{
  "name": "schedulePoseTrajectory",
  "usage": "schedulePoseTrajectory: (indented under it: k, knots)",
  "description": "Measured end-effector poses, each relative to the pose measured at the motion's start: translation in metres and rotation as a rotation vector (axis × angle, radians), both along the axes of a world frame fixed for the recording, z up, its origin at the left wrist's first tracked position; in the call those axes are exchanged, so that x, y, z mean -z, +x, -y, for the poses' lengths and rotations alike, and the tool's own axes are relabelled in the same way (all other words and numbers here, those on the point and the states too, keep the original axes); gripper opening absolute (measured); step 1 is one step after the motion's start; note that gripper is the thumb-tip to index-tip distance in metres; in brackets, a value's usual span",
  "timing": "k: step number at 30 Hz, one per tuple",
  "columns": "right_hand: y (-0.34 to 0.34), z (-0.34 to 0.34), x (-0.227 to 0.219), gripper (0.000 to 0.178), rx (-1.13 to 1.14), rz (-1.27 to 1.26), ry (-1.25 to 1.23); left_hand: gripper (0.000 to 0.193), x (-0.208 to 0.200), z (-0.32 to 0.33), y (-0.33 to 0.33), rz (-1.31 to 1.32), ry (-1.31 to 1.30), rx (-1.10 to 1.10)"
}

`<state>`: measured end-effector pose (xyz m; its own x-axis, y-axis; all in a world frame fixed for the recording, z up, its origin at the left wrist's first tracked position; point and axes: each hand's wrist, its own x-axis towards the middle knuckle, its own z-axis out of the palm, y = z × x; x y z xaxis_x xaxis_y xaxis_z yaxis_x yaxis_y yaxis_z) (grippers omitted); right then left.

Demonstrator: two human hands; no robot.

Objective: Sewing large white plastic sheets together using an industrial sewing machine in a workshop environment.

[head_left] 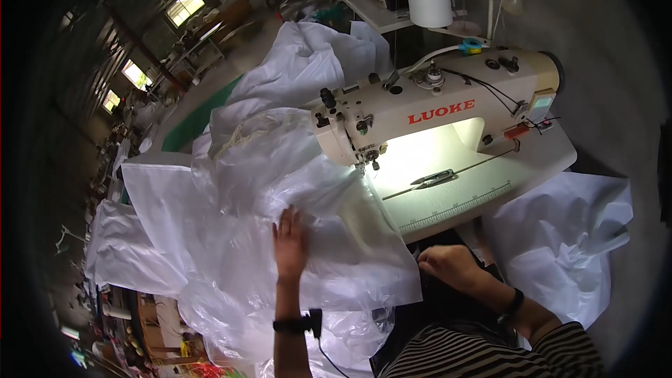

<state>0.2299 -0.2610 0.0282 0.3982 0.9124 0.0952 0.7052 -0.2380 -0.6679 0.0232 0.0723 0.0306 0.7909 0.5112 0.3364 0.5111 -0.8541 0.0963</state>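
A big white plastic sheet (364,266), partly translucent, spreads over the left of the sewing machine table, with its right part under the needle area. The white sewing machine (434,105) stands with its lamp lit. My left hand (290,241) lies open and flat on the sheet, fingers stretched away from me and slightly blurred. Close to the table's front edge, by the sheet's right edge, my right hand (451,264) is closed with its fingers curled. Whatever those fingers hold, if anything, is hidden. Thread snips (434,179) rest on the machine bed.
More white sheeting (560,245) hangs at the right of the table, and a heap of it (301,56) lies behind. A large white thread cone (429,3) stands behind the machine. A ruler scale (455,208) runs along the table's front edge. A cable trails from my left wristband.
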Motion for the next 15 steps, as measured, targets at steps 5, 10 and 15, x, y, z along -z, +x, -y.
schedulePoseTrajectory:
  k: [5,10,15]
  knots:
    - [0.009,-0.039,-0.037,0.018,-0.051,0.224,0.205,0.06,-0.026,0.099,0.017,0.062,-0.258,0.34]
    - [0.011,-0.094,-0.006,0.017,-0.058,0.365,0.329,0.066,0.002,0.099,0.0,-0.041,-0.212,0.198]
    - [0.037,-0.083,-0.001,0.012,-0.035,0.38,0.289,0.061,-0.003,0.091,-0.016,-0.089,-0.143,0.164]
